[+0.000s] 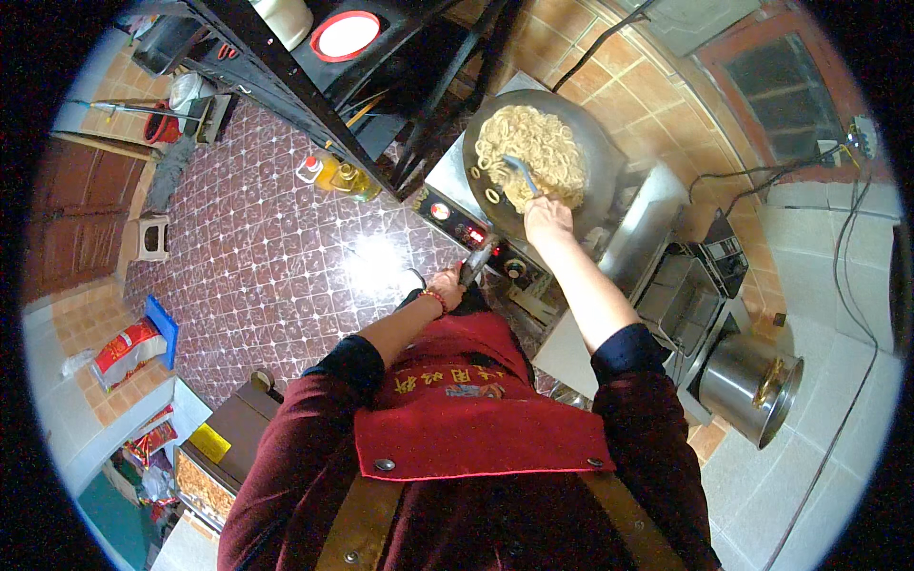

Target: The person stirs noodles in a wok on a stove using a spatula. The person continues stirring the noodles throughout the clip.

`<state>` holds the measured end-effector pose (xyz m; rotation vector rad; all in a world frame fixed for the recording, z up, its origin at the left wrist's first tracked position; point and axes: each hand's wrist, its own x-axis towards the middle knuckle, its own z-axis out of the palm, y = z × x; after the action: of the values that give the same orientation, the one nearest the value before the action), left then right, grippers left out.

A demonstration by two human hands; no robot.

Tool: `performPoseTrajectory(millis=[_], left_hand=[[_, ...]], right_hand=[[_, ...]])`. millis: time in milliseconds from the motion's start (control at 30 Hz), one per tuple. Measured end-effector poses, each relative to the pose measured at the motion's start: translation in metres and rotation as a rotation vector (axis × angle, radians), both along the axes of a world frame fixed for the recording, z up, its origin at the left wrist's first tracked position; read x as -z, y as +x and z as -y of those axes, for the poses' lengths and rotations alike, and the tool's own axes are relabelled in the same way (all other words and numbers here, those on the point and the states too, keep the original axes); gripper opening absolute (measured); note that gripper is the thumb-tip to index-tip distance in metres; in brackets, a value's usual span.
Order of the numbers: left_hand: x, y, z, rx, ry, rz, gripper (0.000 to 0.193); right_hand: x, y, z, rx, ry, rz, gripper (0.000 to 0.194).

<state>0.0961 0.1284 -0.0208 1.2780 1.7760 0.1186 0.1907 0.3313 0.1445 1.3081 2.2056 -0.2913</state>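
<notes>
A large dark wok sits on an electric cooker with a lit red display and a knob. Heaped inside is pale, noodle-like food, with a few loose rings at the near-left side. My right hand grips a spatula whose grey-blue end is down among the food. At the cooker's front, my left hand is closed around the wok's handle. Part of the wok's near rim is hidden by my right forearm.
Right of the cooker are a deep fryer and a tall steel pot. A black metal rack rises at upper left, with oil bottles on the tiled floor beside it. A plastic stool stands farther left.
</notes>
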Motion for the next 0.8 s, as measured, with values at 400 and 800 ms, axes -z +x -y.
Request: performPoseTrajectory(millis=[400,800], left_hand=[[-0.014,-0.002,-0.005,0.009,-0.003,0.074,0.059],[-0.026,-0.002,-0.009,0.025,-0.098,0.072,0.063]], right_hand=[[-0.092,0.009,0.008,0.034,-0.152,-0.088,0.026],[-0.076,0.024,-0.064,0.058,0.022,0.023,0.028]])
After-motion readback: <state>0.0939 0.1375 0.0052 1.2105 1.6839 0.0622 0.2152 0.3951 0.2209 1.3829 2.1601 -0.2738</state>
